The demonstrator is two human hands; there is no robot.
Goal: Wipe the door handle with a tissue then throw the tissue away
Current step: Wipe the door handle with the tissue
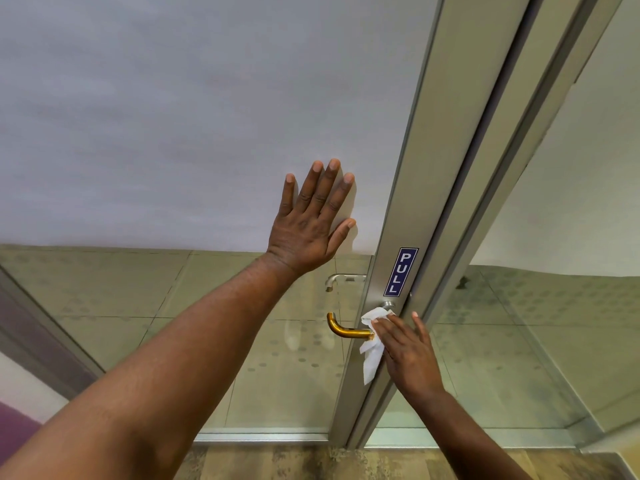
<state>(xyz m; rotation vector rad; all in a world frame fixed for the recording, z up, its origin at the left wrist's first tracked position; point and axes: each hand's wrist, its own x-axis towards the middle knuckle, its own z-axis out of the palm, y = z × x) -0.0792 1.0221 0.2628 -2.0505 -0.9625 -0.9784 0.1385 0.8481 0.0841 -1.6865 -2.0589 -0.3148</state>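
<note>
A brass-coloured lever door handle [343,328] sticks out to the left from the grey metal door frame [412,188], below a blue PULL sign [400,271]. My right hand [405,355] presses a crumpled white tissue [373,344] against the handle near its base; part of the tissue hangs down below the hand. My left hand [311,220] lies flat on the frosted glass of the door [173,116], fingers spread, above and to the left of the handle. It holds nothing.
A second, silver handle [341,280] shows through the glass on the far side. The lower glass is clear, with tiled floor [138,289] behind it. Another glass panel [554,306] stands to the right. Patterned floor [311,465] runs along the bottom.
</note>
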